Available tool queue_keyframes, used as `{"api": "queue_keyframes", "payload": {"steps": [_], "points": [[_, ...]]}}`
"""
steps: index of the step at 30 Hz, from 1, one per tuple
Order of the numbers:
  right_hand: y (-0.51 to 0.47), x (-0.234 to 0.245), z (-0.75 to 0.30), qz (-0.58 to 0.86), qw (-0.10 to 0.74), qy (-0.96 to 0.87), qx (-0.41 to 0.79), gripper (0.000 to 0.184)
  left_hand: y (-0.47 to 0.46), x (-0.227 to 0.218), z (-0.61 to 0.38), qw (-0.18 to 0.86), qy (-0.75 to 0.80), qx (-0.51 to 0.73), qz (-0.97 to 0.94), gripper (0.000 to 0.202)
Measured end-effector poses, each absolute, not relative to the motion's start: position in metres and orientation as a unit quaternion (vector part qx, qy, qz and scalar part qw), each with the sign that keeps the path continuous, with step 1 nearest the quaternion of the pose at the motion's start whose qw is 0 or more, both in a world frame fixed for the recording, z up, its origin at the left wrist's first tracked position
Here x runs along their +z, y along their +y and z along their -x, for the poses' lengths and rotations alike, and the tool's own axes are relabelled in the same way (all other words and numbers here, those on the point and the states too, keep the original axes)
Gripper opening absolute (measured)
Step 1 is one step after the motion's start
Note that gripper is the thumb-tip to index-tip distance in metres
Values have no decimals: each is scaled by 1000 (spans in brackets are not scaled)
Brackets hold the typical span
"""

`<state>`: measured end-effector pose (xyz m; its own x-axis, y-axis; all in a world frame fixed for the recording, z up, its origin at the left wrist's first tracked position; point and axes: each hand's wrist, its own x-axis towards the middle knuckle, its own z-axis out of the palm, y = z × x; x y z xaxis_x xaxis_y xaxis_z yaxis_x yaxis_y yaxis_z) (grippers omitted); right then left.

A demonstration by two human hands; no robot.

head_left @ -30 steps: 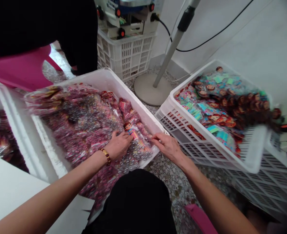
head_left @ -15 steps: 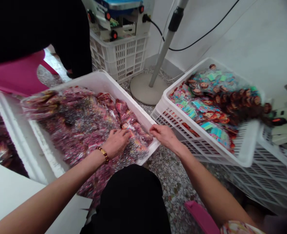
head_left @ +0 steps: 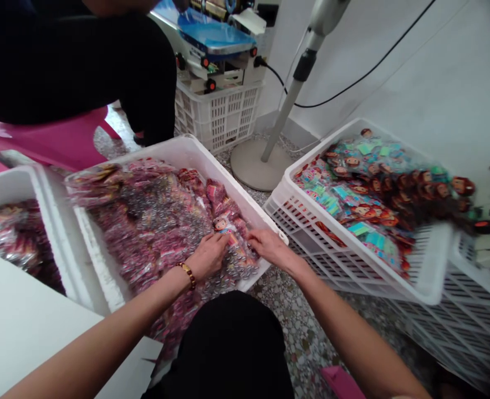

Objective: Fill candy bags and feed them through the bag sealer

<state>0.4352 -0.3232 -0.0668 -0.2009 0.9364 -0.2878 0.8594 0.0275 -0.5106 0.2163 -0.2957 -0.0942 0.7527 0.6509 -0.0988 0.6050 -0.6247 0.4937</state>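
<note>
In front of me a white foam box (head_left: 245, 197) is filled with rows of small clear plastic packets (head_left: 157, 238) in pink and silver. My left hand (head_left: 210, 254), with a beaded bracelet (head_left: 187, 274) on its wrist, has its fingers bent together over a packet printed with a cartoon face (head_left: 222, 224), gripping its near edge. Across from it, at the box's right corner, my right hand (head_left: 266, 245) is closed in a pinch by the same packets. What its fingertips hold is hidden.
On the right, a white plastic crate (head_left: 430, 266) of colourful doll-face packets (head_left: 361, 210) sits on other crates. Another foam box (head_left: 45, 221) and white board (head_left: 32, 332) lie left. A grey stand (head_left: 249, 166) rises behind; a person in black (head_left: 116, 66) sits on a pink stool (head_left: 70, 138).
My right hand has shifted from the box's rim inward onto the packets, closer to my left hand. My left hand stays at the face-printed packet. The view has tilted slightly upward.
</note>
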Motion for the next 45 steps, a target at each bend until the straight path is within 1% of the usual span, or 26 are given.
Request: {"api": "queue_keyframes", "payload": {"steps": [3, 5, 7, 10, 14, 18, 21, 24, 27, 29, 31, 33, 36, 38, 40, 42, 45], "points": [[-313, -83, -425, 583, 150, -738, 306, 27, -292, -93, -213, 261, 345, 53, -900, 39], [-306, -94, -416, 541, 179, -761, 309, 32, -289, -91, -209, 249, 348, 52, -902, 42], [-302, -102, -411, 509, 159, -778, 332, 32, -286, -87, -203, 233, 354, 45, -905, 41], [-302, -105, -410, 511, 125, -763, 376, 31, -280, -84, -192, 199, 368, 40, -907, 37], [-305, -102, -412, 533, 155, -730, 399, 32, -278, -83, -184, 169, 391, 50, -903, 41], [-306, -101, -410, 550, 182, -721, 380, 33, -275, -83, -192, 158, 366, 30, -917, 45], [-308, -101, -410, 576, 178, -714, 355, 32, -265, -84, -206, 143, 360, -8, -922, 39], [-311, -99, -414, 606, 164, -702, 337, 30, -254, -88, -219, 124, 341, -20, -932, 34], [-314, -98, -420, 578, 146, -702, 389, 28, -251, -90, -228, 118, 321, -55, -938, 31], [-316, -95, -423, 562, 160, -692, 424, 25, -253, -89, -230, 124, 314, -92, -937, 25], [-318, -91, -424, 572, 172, -680, 424, 24, -254, -87, -231, 136, 313, -111, -934, 20], [-321, -83, -425, 594, 149, -685, 394, 25, -254, -86, -231, 147, 317, -117, -930, 20], [-328, -69, -426, 623, 75, -702, 337, 24, -253, -89, -231, 150, 326, -125, -925, 21], [-333, -61, -428, 615, 49, -710, 339, 22, -253, -92, -231, 148, 326, -127, -925, 21], [-337, -58, -431, 586, 61, -718, 370, 21, -252, -93, -231, 152, 322, -130, -925, 28], [-338, -59, -433, 554, 82, -729, 392, 18, -250, -90, -232, 167, 321, -138, -922, 40], [-337, -67, -434, 532, 85, -750, 382, 14, -247, -84, -231, 200, 313, -170, -913, 52]]}}
